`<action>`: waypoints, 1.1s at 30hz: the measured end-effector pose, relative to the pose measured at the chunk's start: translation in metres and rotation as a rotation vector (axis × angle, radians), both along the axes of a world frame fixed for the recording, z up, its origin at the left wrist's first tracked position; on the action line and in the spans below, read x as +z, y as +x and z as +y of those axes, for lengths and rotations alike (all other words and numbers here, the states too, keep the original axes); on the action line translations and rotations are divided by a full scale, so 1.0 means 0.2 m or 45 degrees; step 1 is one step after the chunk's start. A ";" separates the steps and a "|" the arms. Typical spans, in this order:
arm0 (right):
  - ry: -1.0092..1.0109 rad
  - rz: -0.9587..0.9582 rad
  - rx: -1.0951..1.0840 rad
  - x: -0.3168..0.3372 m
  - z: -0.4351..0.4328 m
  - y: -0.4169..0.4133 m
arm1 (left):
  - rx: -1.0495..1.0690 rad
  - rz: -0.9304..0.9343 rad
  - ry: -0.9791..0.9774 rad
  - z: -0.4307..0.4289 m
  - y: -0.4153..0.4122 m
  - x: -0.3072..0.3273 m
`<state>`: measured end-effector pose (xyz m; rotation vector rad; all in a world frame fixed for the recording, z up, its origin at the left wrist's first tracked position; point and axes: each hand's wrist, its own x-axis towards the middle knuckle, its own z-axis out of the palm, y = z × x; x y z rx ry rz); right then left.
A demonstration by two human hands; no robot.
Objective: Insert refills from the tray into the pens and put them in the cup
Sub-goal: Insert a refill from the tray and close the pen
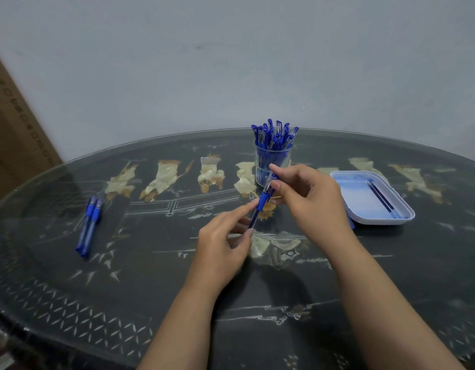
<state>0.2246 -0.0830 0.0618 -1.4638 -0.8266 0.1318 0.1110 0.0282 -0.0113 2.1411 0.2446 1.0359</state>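
Holding one pen (pixel 263 201) slantwise at the centre of the frame, the person works on it with both hands just in front of the cup (pixel 271 166). The right hand (pixel 311 198) has its fingers curled round the upper, clear part of the barrel. The left hand (pixel 223 244) pinches the dark lower end between thumb and forefinger. Whether that end is the refill going in or the tip being screwed on, I cannot tell.

The cup stands at upper centre, crowded with finished pens. The tray (pixel 407 217) at right centre holds two refills (pixel 382 200), and two pens (pixel 89 222) lie side by side at left centre on the glass table (pixel 151 289).

Several things could go wrong from here:

- A thin refill pushed off-line may bend or jam against the barrel mouth.
- A loose pinch may let the small end slip and roll across the smooth glass.
- The cup looks packed, so forcing another pen in could tip it or knock others out.
- The right wrist hovers near the tray's edge and might nudge it.
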 end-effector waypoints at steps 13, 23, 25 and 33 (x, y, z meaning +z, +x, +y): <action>-0.038 -0.126 -0.076 -0.03 0.03 -0.02 | -0.012 -0.047 -0.088 0.01 0.00 -0.01; 0.036 -0.241 -0.333 -0.01 0.07 -0.03 | 0.062 0.122 -0.248 0.10 0.01 0.03; 0.101 -0.261 -0.419 0.07 0.05 0.03 | 0.225 0.297 -0.163 0.16 -0.01 0.05; 0.207 -0.570 -0.670 0.43 0.08 0.32 | 0.638 0.741 0.009 0.30 -0.10 -0.04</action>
